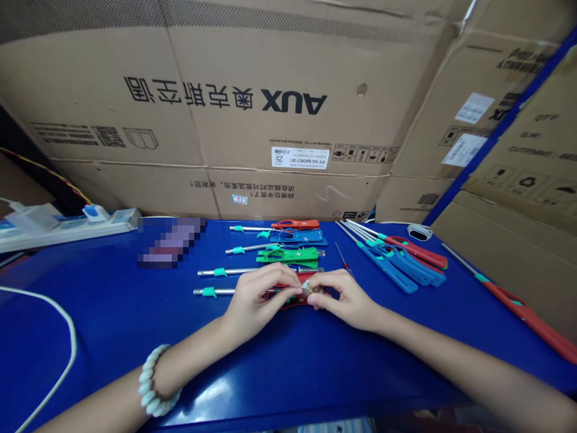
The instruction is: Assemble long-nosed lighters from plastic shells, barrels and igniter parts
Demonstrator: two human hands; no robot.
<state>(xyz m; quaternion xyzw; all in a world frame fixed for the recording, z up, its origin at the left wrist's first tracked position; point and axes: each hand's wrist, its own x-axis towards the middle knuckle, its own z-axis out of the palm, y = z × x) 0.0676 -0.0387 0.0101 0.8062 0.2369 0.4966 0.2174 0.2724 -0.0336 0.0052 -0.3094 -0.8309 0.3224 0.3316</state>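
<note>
My left hand [265, 291] and my right hand [345, 297] meet over the table, thumbs and fingertips pinched together. Between them is a small translucent lighter part [307, 288] with a pale green end; both hands grip it, and my fingers hide much of it. Under the hands lies a red lighter casing [295, 305], partly covered. Metal lighter tubes with teal triggers, such as the nearest tube [225, 292], point left. Just beyond are an opened green lighter casing [288, 257], a blue casing [300, 236] and a red casing [297, 224]. A thin screwdriver [345, 261] rests behind my right hand.
Right of the hands lie several long-nosed blue and red lighters [392, 264], with another red lighter [518, 307] at the table's right edge. A white power strip [103, 225] and a blurred-out item [171, 243] are left. Cardboard [225, 132] walls the back.
</note>
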